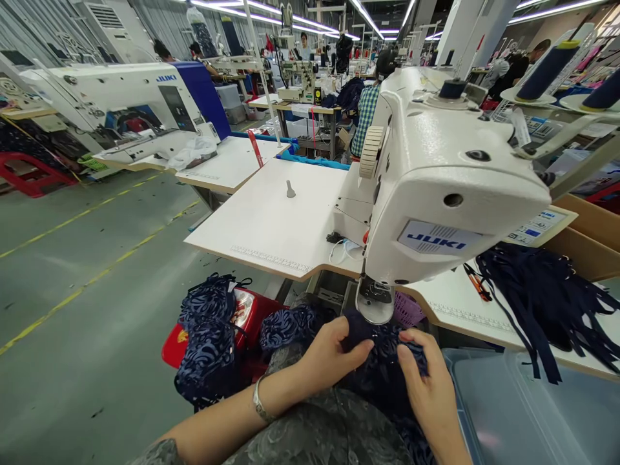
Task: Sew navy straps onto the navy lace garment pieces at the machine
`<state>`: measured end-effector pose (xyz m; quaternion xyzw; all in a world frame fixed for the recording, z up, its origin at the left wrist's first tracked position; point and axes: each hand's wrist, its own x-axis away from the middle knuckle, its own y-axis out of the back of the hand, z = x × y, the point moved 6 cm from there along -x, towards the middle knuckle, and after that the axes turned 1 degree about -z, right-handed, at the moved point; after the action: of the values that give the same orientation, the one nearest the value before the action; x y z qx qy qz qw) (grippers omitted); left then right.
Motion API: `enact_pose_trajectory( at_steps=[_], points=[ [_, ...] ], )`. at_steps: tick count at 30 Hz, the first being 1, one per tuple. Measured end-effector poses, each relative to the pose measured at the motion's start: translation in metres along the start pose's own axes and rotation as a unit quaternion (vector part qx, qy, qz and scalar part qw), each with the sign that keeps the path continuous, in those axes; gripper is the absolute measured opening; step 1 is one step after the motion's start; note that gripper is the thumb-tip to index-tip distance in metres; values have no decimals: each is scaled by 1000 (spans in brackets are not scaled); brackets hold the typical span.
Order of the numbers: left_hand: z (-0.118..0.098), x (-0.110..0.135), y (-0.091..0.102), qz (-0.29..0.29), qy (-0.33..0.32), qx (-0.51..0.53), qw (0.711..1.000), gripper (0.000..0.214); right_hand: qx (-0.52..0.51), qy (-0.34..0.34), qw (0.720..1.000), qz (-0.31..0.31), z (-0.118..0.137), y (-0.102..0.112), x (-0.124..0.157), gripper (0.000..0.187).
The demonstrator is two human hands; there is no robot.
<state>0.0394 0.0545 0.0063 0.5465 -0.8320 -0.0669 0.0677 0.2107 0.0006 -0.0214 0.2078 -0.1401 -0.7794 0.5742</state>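
Directly before me stands a white JUKI sewing machine point(450, 187), its needle area behind a clear round guard point(374, 307). Just below that guard, a dark navy patterned garment point(385, 371) is stretched between my hands and hangs into my lap. My left hand point(334, 349), with a bracelet on the wrist, pinches the garment's edge on the left. My right hand point(426, 378) grips it on the right between thumb and fingers. Folds of cloth hide some of the fingertips. More navy patterned bras point(208, 339) lie on a red stool point(249, 307) to my left.
A white tabletop point(271, 213) extends left of the machine. On the right table lie orange-handled snips point(478, 283) and a heap of navy straps point(547, 297). A translucent blue bin point(537, 413) sits at lower right. Another JUKI machine point(130, 110) stands far left; a person in a checked shirt point(364, 119) sits ahead.
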Motion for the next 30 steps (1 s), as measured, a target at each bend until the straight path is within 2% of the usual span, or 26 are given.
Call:
enact_pose_trajectory(
  at_steps=[2, 4, 7, 9, 12, 18, 23, 25, 27, 30],
  points=[
    [7, 1, -5, 25, 53, 63, 996, 27, -15, 14, 999, 44, -2, -9, 5, 29],
    [15, 3, -13, 63, 109, 159, 979, 34, -38, 21, 994, 104, -3, -22, 9, 34],
    [21, 5, -19, 78, 139, 244, 957, 41, -62, -20, 991, 116, -8, -31, 10, 37],
    [24, 5, -19, 77, 141, 254, 954, 41, -68, -52, 991, 100, -10, -30, 9, 35],
    [27, 6, -18, 78, 139, 249, 955, 40, -80, -65, 991, 82, -6, -27, 7, 32],
    [34, 7, -14, 53, 144, 228, 962, 37, -107, -110, 985, 83, -1, -23, 8, 33],
    [27, 5, -11, 54, 137, 214, 966, 33, -134, -153, 975, 85, -5, -21, 10, 31],
    [22, 5, -13, 65, 123, 241, 960, 28, -183, -167, 965, 83, -6, -25, 9, 28],
    [21, 6, -17, 77, 117, 294, 945, 25, -259, -195, 943, 69, -5, -31, 8, 26],
    [27, 8, -24, 78, 129, 358, 922, 30, -396, -274, 874, 72, -2, -45, 10, 30]
  ],
)
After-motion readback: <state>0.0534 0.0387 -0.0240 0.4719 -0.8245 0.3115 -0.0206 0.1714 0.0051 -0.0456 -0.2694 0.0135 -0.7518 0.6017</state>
